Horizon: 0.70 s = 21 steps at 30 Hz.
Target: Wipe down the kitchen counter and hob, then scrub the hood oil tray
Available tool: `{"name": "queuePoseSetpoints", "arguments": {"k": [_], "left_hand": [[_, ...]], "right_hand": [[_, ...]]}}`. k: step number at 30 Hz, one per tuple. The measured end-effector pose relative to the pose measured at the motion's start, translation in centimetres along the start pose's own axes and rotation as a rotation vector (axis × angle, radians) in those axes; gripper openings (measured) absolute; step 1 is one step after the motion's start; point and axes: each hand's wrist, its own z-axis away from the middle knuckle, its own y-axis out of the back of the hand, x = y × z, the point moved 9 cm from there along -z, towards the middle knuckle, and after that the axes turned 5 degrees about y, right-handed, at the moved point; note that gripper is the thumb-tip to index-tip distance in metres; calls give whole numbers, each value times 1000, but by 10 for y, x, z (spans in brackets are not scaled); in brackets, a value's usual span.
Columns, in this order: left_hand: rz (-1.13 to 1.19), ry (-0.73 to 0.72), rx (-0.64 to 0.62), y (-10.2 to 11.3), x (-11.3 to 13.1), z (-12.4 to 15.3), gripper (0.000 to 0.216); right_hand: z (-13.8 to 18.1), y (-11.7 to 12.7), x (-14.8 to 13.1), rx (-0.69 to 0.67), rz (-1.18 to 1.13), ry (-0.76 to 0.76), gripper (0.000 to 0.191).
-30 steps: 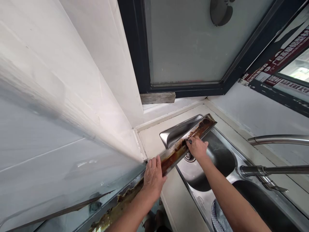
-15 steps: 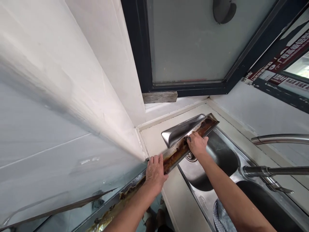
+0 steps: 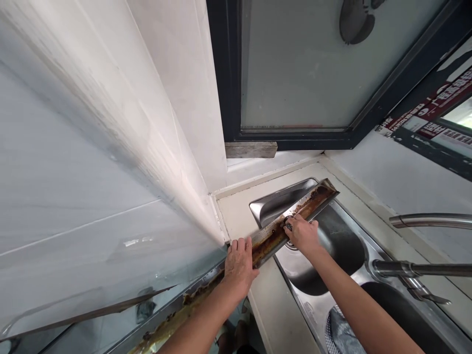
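A long, narrow metal trough, coated inside with brown grease, lies slantwise across the sink and the counter's edge. Its near end runs down toward me, with yellowish, crusted grease in it. My left hand grips the trough's sides around its middle, fingers over the far rim. Farther along, my right hand is closed on a small, dark steel wool scourer and presses it into the trough's greasy channel. Fingers hide most of the scourer.
Beneath the trough is a stainless steel double sink, with a faucet on its right. A mesh-rimmed basket sits in the nearer basin. White wall closes in the left side; a dark-framed window stands behind.
My right hand has shifted slightly along the trough with the scourer. The left hand keeps its grip. The whole view has shifted a little.
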Motion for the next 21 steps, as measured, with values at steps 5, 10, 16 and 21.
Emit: {"name": "queuePoseSetpoints", "arguments": {"k": [5, 10, 16, 21], "left_hand": [[-3, -8, -3, -2, 0, -1, 90], [-4, -12, 41, -4, -1, 0, 89], [-6, -7, 20, -1, 0, -1, 87], [-4, -5, -10, 0, -3, -3, 88]], "right_hand": [[-9, 19, 57, 112, 0, -189, 30], [-25, 20, 73, 92, -6, -239, 31], [-7, 3, 15, 40, -61, -125, 29], [-13, 14, 36, 92, -67, -133, 31]]}}
